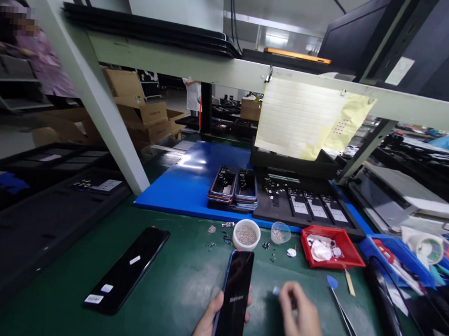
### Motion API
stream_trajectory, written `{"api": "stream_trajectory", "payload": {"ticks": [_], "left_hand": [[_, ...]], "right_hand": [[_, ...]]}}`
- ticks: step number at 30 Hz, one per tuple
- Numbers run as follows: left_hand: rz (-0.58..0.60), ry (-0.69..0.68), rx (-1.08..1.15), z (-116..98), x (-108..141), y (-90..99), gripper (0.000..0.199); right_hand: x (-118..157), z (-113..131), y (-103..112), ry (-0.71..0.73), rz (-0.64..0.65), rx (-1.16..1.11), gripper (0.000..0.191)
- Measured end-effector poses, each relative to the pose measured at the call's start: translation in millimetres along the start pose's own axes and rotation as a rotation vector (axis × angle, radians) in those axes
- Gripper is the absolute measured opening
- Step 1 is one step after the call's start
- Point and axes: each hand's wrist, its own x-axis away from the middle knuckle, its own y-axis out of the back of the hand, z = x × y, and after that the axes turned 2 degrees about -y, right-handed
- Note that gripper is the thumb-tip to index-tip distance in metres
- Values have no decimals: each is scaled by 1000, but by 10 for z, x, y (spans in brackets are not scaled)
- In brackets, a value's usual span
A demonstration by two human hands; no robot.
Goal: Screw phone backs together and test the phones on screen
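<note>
1. Black left tray point(52, 241) by the worktop's left edge, with a few small parts at its far end.
2. Black slab point(127, 271) flat on the green worktop point(181, 287), toward the left edge, with pale stickers on top. Screen or whole phone: cannot tell which.
3. Blue mat point(181, 180) along the worktop's far edge.
4. Left hand point(205, 321) wrapped around a phone point(235, 290), thumb along one long side, fingertips on the other. Held up over the worktop's near edge, about midway, dark face toward the camera, with pale lettering across it. Apparently well along, to judge by the fitted front; no way to tell about the back.
5. Two stacks of open phone bodies point(223, 182) at the mat's near edge. Probably left to finish, given the exposed insides.
6. White tub point(245, 247) of tiny metallic bits, just short of the mat's near edge.
7. Parts tray point(267, 213) on the mat's right side, with loose small parts and three labelled pieces point(317, 209) in a row; seemingly not yet used.
8. Clear tub point(286, 237), just off the mat's near edge.
9. Right hand point(304, 322), curled and blurred, near the worktop's near edge, beside a small pale chip point(277, 291). Pinching something or not: cannot tell.
10. Red tray point(335, 264) of white scraps, toward the worktop's right edge; nearer, tweezers point(338, 300), lying untouched.
</note>
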Motion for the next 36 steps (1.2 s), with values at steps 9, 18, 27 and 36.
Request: {"api": "stream_trajectory", "payload": {"ticks": [9,18,27,36], "left_hand": [[49,41,-2,-45,-93,119,59],[48,68,35,-50,-77,83,57],[68,63,43,-50,-72,32,63],[121,-27,18,16,-139,66,73]], "right_hand": [[-942,-401,259,-322,2,464,16],[-928,-302,176,-330,68,676,21],[-691,-343,347,-237,251,749,51],[-652,-641,310,-211,370,690,58]]}}
